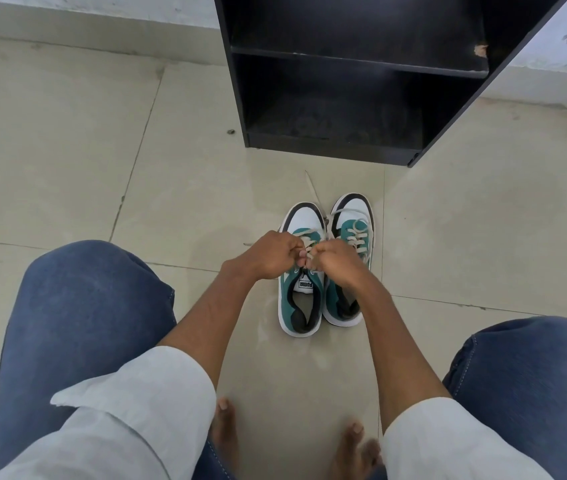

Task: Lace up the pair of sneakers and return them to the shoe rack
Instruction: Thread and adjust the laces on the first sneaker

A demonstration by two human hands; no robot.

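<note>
Two rolled white sleeves (143,403) and two knees in blue jeans (81,306) fill the near edge of the view, with bare toes (223,410) seen on the floor between them. Both forearms are stretched forward over a pale tiled floor (67,150).

A pair of sneakers (323,265), teal and white with black trim, is set side by side on the floor, toes pointed away from the person and toward the rack. The left sneaker (297,306) is being worked on: the left hand (268,254) and the right hand (335,263) are brought together over its upper eyelets, knuckles nearly touching. The fingers of each hand are curled and pinched on the pale lace (306,242) of that shoe. A loose end of lace is seen trailing on the floor beyond the toe. The right sneaker (353,230) is seen already laced across its front, partly covered by the right hand.

A black shoe rack (361,81) stands at the far edge of the floor against a white wall (84,8), well apart from the sneakers; its two visible shelves are dark.
</note>
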